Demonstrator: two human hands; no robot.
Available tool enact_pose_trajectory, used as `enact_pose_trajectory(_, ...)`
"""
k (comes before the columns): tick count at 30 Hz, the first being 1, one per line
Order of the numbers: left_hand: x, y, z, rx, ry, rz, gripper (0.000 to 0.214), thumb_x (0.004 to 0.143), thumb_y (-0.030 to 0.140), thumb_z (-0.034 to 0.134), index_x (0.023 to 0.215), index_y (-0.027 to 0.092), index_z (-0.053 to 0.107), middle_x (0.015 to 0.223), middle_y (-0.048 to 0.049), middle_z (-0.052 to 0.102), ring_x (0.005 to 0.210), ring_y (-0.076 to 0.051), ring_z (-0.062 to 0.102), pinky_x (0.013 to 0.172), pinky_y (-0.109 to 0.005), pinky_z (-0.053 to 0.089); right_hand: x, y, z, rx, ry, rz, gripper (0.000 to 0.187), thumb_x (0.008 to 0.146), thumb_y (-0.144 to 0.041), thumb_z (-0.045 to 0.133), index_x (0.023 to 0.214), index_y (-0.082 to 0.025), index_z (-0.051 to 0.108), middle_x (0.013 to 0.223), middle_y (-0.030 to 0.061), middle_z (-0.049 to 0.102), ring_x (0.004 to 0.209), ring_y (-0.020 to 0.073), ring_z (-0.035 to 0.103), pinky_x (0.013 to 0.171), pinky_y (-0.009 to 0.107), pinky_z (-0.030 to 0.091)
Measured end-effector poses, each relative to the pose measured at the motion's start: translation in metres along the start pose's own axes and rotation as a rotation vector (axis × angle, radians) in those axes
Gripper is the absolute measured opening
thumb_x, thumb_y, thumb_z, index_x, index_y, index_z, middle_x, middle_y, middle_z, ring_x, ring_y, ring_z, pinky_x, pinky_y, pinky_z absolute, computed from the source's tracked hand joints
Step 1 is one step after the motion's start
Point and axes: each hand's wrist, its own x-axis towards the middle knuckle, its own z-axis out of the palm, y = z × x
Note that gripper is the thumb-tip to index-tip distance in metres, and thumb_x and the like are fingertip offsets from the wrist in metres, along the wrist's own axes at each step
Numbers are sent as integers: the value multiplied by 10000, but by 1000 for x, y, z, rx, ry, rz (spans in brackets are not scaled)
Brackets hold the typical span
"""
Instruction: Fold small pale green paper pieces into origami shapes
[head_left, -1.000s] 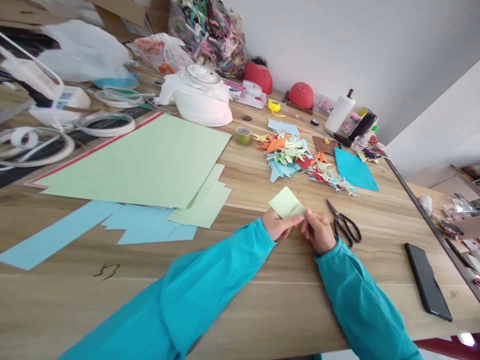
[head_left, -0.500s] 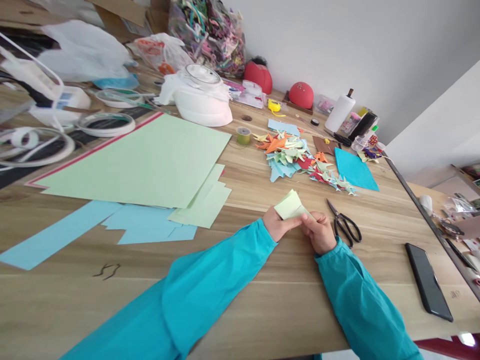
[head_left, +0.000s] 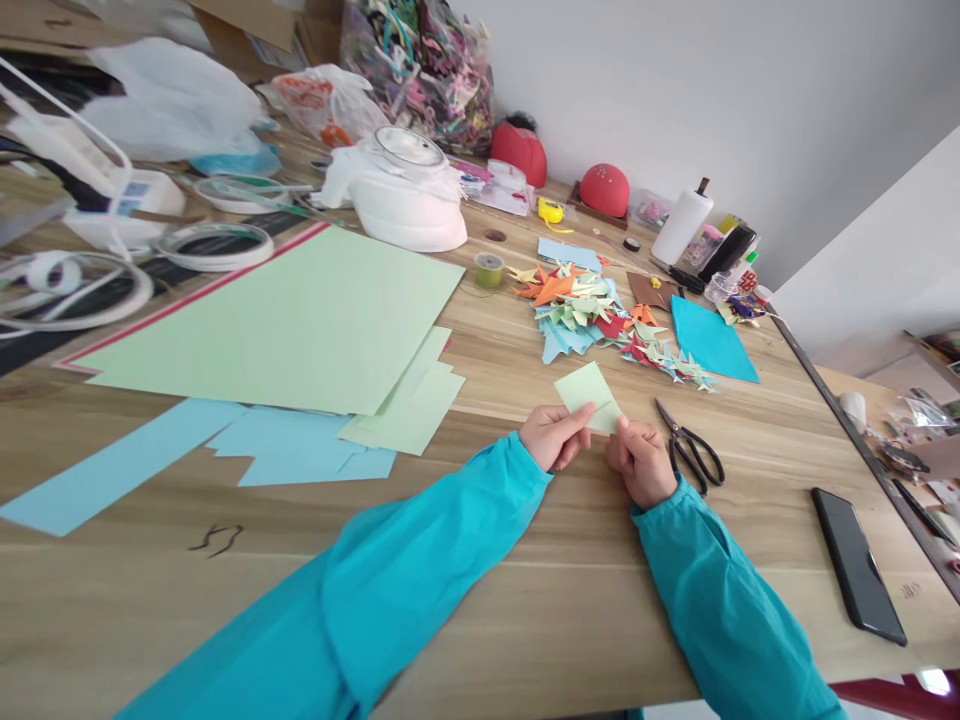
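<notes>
Between my hands, above the wooden table, is a small piece of pale green paper [head_left: 583, 388] with a crease across it. My left hand [head_left: 553, 436] pinches its lower left part, thumb on top. My right hand [head_left: 642, 458] grips the lower right corner between thumb and fingers. Just right of that hand lie black-handled scissors [head_left: 691, 455], blades pointing away. Beyond the paper is a pile of folded paper pieces [head_left: 574, 300] in orange, green, blue and red.
Large green sheets [head_left: 292, 320] and blue paper strips [head_left: 127, 465] lie at the left. A black phone [head_left: 859, 565] rests near the right edge. Farther back are a spool of thread [head_left: 489, 270], a turquoise cloth-like square [head_left: 712, 338], a red pincushion [head_left: 604, 190] and a white bundle [head_left: 409, 205].
The green paper, folded half a second ago, is now opened out flatter, its crease showing. My left hand has shifted slightly left, apart from the right hand.
</notes>
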Motion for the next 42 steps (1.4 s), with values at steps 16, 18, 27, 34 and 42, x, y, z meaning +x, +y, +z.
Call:
enact_pose_trajectory(16,-4,7,0,16,25,32,437,580,544,646,518,134,505,360,38,477,264,-51,383,277,-176,244,-3,0,-2,-183,-90,63,337,744,-451,590,612,-143,616,434,-21,529,338,57,394,341,195,256)
enact_pose_trajectory(18,-3,7,0,8,30,31,441,594,545,636,508,135,498,357,38,473,264,-50,383,279,-174,250,-3,-1,-1,-212,-92,46,337,744,-454,588,620,-142,613,454,-19,537,343,57,399,343,196,263)
enact_pose_trajectory(27,-3,6,2,79,87,77,404,581,494,666,509,144,477,366,48,478,263,-46,378,273,-173,254,-3,-8,5,-274,-95,10,328,754,-451,574,613,-157,532,454,-45,486,346,56,385,353,203,266)
enact_pose_trajectory(34,-4,6,3,133,103,60,392,611,454,655,498,164,418,310,69,431,229,-47,337,254,-168,212,-3,-7,2,-296,-108,-16,328,777,-433,555,600,-165,488,426,-59,453,347,50,353,355,199,242)
enact_pose_trajectory(42,-4,6,-2,60,38,19,435,615,517,638,482,163,423,290,56,430,223,-56,345,259,-175,203,-4,-5,4,-198,-53,48,310,740,-427,605,614,-164,501,372,-77,438,284,38,298,302,193,174)
